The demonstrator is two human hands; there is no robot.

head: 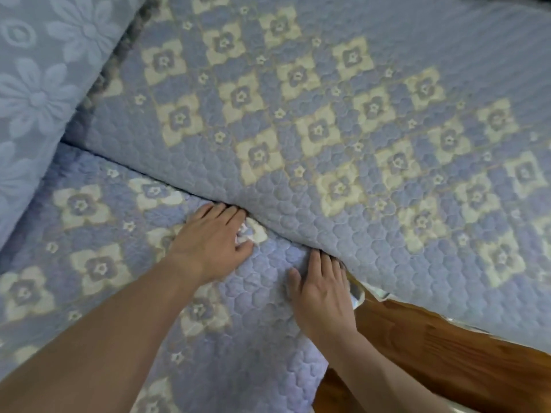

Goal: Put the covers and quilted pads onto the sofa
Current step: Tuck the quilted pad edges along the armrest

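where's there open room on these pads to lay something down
Free: the back pad above the crease, and the seat pad between the left hand and the floral cushion. Crowded: the crease, where both hands press, the right hand beside the wood edge.

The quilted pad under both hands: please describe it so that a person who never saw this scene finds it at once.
Start from the large quilted pad filling the upper right. Follow its lower edge to the crease where the left hand and right hand press. The flat pad below that crease is the one; unlike the plain blue daisy-textured cushion at left, it bears cream flower diamonds.
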